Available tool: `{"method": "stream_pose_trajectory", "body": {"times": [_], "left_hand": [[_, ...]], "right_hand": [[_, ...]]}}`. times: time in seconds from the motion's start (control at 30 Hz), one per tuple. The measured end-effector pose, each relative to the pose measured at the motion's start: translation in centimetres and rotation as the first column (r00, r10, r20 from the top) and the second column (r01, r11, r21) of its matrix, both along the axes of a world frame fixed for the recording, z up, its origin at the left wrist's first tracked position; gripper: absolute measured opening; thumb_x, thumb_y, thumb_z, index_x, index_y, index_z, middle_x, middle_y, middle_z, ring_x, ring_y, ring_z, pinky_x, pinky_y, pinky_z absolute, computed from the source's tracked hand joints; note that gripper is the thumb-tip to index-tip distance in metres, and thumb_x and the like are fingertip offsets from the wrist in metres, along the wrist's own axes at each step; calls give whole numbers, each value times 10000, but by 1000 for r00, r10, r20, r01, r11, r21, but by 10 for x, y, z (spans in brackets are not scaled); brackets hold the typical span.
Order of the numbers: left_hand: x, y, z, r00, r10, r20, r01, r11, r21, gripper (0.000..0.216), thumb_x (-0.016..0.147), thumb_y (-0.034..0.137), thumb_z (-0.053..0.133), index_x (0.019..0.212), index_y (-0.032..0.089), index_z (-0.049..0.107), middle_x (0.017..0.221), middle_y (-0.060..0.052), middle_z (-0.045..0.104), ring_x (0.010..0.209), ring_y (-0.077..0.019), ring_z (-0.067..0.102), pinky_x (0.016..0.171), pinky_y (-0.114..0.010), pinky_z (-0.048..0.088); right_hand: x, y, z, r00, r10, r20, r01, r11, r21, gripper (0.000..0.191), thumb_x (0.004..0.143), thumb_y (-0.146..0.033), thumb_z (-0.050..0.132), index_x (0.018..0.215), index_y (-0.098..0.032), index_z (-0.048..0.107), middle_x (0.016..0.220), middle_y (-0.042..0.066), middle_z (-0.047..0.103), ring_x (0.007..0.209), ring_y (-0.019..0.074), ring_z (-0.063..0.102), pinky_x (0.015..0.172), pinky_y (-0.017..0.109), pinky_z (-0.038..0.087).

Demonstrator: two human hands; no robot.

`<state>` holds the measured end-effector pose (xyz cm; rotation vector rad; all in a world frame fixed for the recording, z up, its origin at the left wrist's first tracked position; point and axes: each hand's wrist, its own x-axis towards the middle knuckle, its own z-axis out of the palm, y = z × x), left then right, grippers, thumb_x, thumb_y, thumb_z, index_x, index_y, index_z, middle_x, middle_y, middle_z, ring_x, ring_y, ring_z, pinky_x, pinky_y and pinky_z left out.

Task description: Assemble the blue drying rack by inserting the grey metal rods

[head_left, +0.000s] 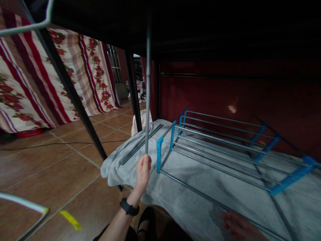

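My left hand is closed around the lower end of a thin grey metal rod that stands upright toward the dark underside above. A black band sits on that wrist. My right hand lies at the bottom right on the grey blanket, fingers stretched flat, beside a long rod of the rack. The rack of grey rods with blue plastic connectors lies flat on the blanket. Loose grey rods lie on the blanket's left edge.
A black metal bunk frame slants across the left. A flowered, striped cloth hangs behind it. Brown tiled floor has a black cable and a yellow strip. A dark red wall backs the bed.
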<state>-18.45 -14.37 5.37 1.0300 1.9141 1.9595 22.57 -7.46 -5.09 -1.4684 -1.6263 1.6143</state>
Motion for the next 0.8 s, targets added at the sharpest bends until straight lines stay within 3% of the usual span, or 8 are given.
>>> {"method": "stream_pose_trajectory", "body": {"times": [0.1,0.2,0.37,0.47,0.63,0.8], "left_hand": [[16,-6,-7,984,-58,-166,47,996,-72,462,947,617,355,686,239,404,578,34,366,545,-136,385,512,-269,325],[25,-9,-15,920,-170,-354,111,977,-182,452,938,589,390,651,240,361,579,27,382,557,-139,413,555,-276,327],[33,-7,-24,674,-523,-522,306,841,-447,401,940,525,431,668,232,466,600,-3,505,581,-161,514,606,-282,346],[34,-6,-26,572,-627,-528,313,762,-566,379,950,515,425,726,236,552,655,-26,596,649,-191,589,639,-283,365],[23,-4,-32,499,-738,-454,281,633,-721,406,948,542,403,765,252,620,701,-32,663,690,-214,645,662,-282,394],[10,1,-41,445,-800,-403,201,528,-825,425,926,593,403,808,274,658,704,-23,688,760,-236,687,685,-282,422]], "right_hand": [[1,-2,6,999,-30,-17,30,1000,6,411,667,-643,600,830,-295,745,888,110,733,764,265,678,744,428,557],[0,-4,20,994,-87,-68,89,996,29,459,664,-655,624,897,-279,751,949,110,740,882,289,697,857,453,553],[6,1,45,940,-167,-298,170,985,-15,512,666,-591,769,1013,-216,744,1062,128,735,1023,299,681,971,463,514],[14,4,55,870,-218,-443,223,974,-41,500,678,-485,822,1089,-217,725,1145,122,722,1067,281,671,1027,462,480],[24,3,62,754,-251,-607,266,962,-68,525,698,-388,832,1185,-259,687,1244,106,694,1089,269,669,1071,498,440],[30,5,65,635,-279,-720,317,944,-87,466,724,-356,810,1168,-273,691,1115,44,736,1062,241,682,1060,466,458]]}}
